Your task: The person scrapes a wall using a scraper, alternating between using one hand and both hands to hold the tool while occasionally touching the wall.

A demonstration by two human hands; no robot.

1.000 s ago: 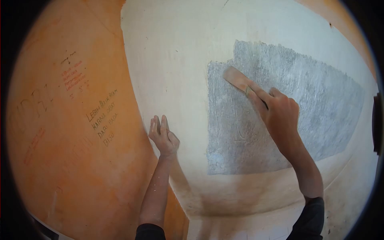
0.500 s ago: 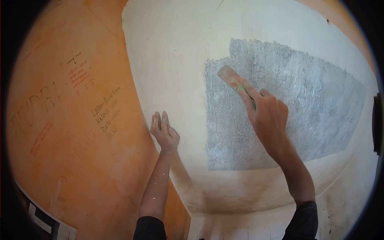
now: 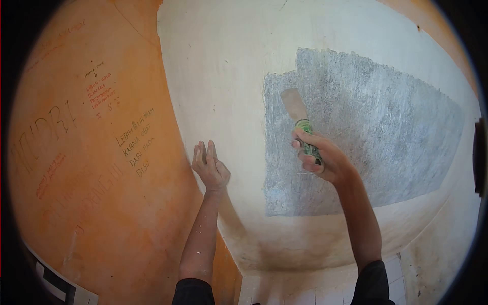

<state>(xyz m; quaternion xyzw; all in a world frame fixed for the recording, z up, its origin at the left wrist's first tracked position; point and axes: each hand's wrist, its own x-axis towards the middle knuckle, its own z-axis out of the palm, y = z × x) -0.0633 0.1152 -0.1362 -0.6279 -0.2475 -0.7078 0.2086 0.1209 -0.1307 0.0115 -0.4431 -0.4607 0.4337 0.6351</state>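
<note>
My right hand [image 3: 323, 152] is closed around the green patterned handle of a scraper [image 3: 295, 105]. Its flat, brownish blade points up and a little left, over the upper left part of a rough grey patch [image 3: 386, 132] on the cream wall [image 3: 229, 86]. Off to the left, my left hand [image 3: 210, 166] rests against the cream wall by the corner, fingers stretched upward and holding nothing. Small white flecks dot the left forearm.
An orange wall [image 3: 101, 203] with handwritten marks meets the cream wall at the left corner. Low down there are white tiles [image 3: 305, 295]. A dark fixture [image 3: 479, 157] juts in at the right edge, and a black-and-white item [image 3: 61, 284] lies at lower left.
My right hand has moved down and left and turned, so the scraper stands more upright with its handle showing. My left hand stays in place against the wall.
</note>
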